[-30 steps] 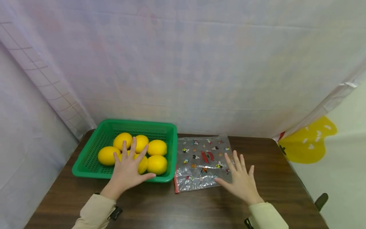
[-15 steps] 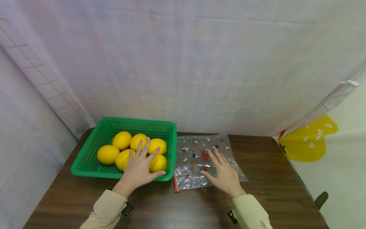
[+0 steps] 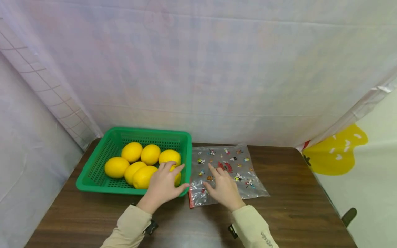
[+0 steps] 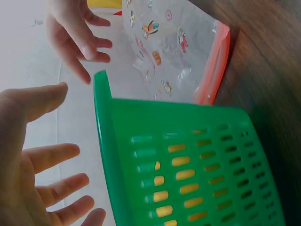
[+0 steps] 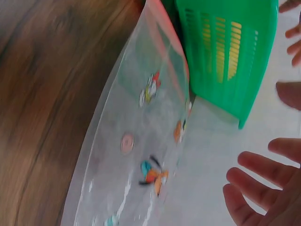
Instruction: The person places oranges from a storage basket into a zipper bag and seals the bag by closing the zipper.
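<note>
Hands, loosely spread, hover above a slotted green plastic basket, oval yellow fruits and a transparent cartoon-printed bag.

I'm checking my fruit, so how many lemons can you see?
7 lemons, all in the green basket: three in the back row, four nearer the front, the rightmost of those partly behind the left hand. More could be hidden.

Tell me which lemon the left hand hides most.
The front-right lemon in the green basket: the left hand covers most of it; the others show more.
</note>
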The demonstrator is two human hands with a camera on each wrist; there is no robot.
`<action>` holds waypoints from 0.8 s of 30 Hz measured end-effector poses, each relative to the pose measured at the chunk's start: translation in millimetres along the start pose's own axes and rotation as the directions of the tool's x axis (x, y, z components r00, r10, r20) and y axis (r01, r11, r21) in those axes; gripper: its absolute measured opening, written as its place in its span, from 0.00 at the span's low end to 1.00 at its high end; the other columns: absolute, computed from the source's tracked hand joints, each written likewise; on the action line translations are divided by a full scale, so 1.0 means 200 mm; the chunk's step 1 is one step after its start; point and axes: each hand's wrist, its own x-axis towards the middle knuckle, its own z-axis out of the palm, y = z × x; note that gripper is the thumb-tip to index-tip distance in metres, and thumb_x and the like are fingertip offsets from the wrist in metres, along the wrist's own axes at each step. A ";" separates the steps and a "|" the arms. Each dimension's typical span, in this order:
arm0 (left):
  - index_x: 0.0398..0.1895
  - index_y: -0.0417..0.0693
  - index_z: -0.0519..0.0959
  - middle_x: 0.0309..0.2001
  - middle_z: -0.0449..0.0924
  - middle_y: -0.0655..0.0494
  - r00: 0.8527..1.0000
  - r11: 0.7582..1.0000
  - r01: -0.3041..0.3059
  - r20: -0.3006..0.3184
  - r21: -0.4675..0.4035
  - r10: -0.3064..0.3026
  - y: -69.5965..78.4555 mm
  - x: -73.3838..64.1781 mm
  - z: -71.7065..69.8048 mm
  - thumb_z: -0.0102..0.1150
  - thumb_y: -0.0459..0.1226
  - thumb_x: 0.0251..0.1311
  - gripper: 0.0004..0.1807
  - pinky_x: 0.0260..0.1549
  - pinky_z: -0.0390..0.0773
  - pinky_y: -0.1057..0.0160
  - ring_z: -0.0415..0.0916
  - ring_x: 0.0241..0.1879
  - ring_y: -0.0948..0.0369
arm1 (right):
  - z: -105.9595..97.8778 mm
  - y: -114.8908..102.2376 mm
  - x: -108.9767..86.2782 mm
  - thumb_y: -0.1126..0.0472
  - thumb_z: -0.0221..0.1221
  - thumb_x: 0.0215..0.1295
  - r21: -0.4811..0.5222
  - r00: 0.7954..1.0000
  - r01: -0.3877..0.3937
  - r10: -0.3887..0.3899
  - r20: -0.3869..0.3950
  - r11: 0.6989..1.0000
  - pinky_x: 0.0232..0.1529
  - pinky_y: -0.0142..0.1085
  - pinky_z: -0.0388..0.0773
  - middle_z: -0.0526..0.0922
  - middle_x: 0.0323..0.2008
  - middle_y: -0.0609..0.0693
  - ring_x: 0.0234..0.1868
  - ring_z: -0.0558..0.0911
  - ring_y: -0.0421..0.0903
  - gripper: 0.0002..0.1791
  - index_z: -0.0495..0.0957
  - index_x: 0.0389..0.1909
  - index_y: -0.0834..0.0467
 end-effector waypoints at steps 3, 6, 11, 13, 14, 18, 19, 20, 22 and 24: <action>0.54 0.49 0.76 0.51 0.72 0.46 1.000 1.000 -0.013 -0.007 -0.009 0.013 0.02 0.00 0.02 0.61 0.58 0.46 0.34 0.30 0.76 0.59 0.70 0.46 0.52 | 0.04 -0.03 0.01 0.51 0.65 0.50 0.021 1.000 -0.009 0.009 0.011 1.000 0.25 0.40 0.78 0.79 0.44 0.57 0.38 0.79 0.51 0.34 0.70 0.58 0.59; 0.52 0.47 0.77 0.50 0.72 0.46 1.000 0.999 -0.019 0.000 -0.040 0.019 0.03 0.00 0.04 0.62 0.56 0.46 0.32 0.34 0.77 0.58 0.70 0.44 0.52 | 0.07 -0.06 0.01 0.53 0.65 0.49 0.034 1.000 -0.013 0.013 0.021 0.999 0.27 0.42 0.78 0.79 0.44 0.58 0.37 0.79 0.51 0.33 0.70 0.58 0.59; 0.51 0.44 0.77 0.49 0.73 0.45 0.999 0.994 -0.004 0.035 -0.106 0.008 0.04 -0.01 0.07 0.65 0.51 0.46 0.30 0.38 0.77 0.55 0.71 0.45 0.50 | 0.13 -0.09 0.01 0.57 0.64 0.48 0.071 1.000 -0.015 0.014 0.012 0.997 0.26 0.39 0.77 0.79 0.36 0.55 0.26 0.76 0.45 0.31 0.72 0.55 0.62; 0.51 0.42 0.77 0.48 0.74 0.45 0.999 0.992 -0.005 0.045 -0.127 0.011 0.05 -0.01 0.07 0.66 0.48 0.46 0.29 0.39 0.77 0.55 0.73 0.44 0.50 | 0.15 -0.09 0.01 0.58 0.64 0.48 0.097 1.000 -0.019 0.017 0.019 0.995 0.28 0.39 0.77 0.79 0.37 0.55 0.25 0.77 0.44 0.30 0.73 0.54 0.63; 0.51 0.41 0.76 0.48 0.75 0.45 0.999 0.991 -0.008 0.049 -0.136 0.015 0.05 -0.01 0.08 0.66 0.47 0.47 0.29 0.39 0.78 0.56 0.74 0.43 0.51 | 0.16 -0.09 0.01 0.59 0.65 0.48 0.107 1.000 -0.018 0.015 0.025 0.994 0.30 0.40 0.78 0.79 0.38 0.57 0.27 0.78 0.46 0.29 0.73 0.54 0.64; 0.51 0.37 0.75 0.46 0.76 0.42 0.997 0.981 -0.005 0.071 -0.196 0.020 0.07 -0.01 0.09 0.65 0.42 0.49 0.27 0.35 0.79 0.59 0.77 0.39 0.52 | 0.21 -0.10 0.00 0.60 0.65 0.47 0.146 0.999 -0.006 -0.001 0.045 0.989 0.37 0.43 0.79 0.79 0.43 0.62 0.35 0.80 0.53 0.30 0.73 0.53 0.67; 0.51 0.36 0.75 0.45 0.76 0.41 0.997 0.976 0.001 0.076 -0.217 0.016 0.08 -0.01 0.10 0.64 0.41 0.50 0.26 0.34 0.79 0.59 0.78 0.38 0.52 | 0.22 -0.10 0.00 0.60 0.65 0.47 0.150 0.999 -0.001 -0.006 0.046 0.989 0.39 0.44 0.78 0.79 0.43 0.63 0.38 0.80 0.55 0.29 0.73 0.52 0.67; 0.51 0.35 0.75 0.45 0.76 0.40 0.997 0.972 0.009 0.080 -0.233 0.010 0.08 -0.01 0.10 0.64 0.40 0.50 0.25 0.33 0.79 0.59 0.78 0.38 0.52 | 0.23 -0.11 -0.01 0.60 0.65 0.47 0.151 0.999 0.005 -0.012 0.045 0.988 0.39 0.44 0.78 0.79 0.43 0.63 0.39 0.80 0.55 0.29 0.73 0.51 0.68; 0.49 0.34 0.76 0.44 0.77 0.39 0.997 0.967 0.021 0.080 -0.254 0.000 0.09 -0.02 0.11 0.64 0.38 0.49 0.24 0.32 0.79 0.58 0.78 0.37 0.51 | 0.24 -0.12 -0.01 0.60 0.66 0.47 0.156 0.999 0.019 -0.025 0.040 0.988 0.39 0.45 0.78 0.80 0.41 0.62 0.38 0.80 0.56 0.27 0.75 0.49 0.68; 0.48 0.33 0.76 0.43 0.78 0.40 0.998 0.967 0.023 0.070 -0.254 -0.006 0.09 -0.02 0.12 0.64 0.37 0.49 0.23 0.31 0.79 0.58 0.78 0.37 0.51 | 0.26 -0.13 -0.02 0.59 0.66 0.47 0.146 0.999 0.018 -0.024 0.039 0.989 0.38 0.45 0.78 0.81 0.38 0.61 0.38 0.81 0.56 0.25 0.76 0.47 0.67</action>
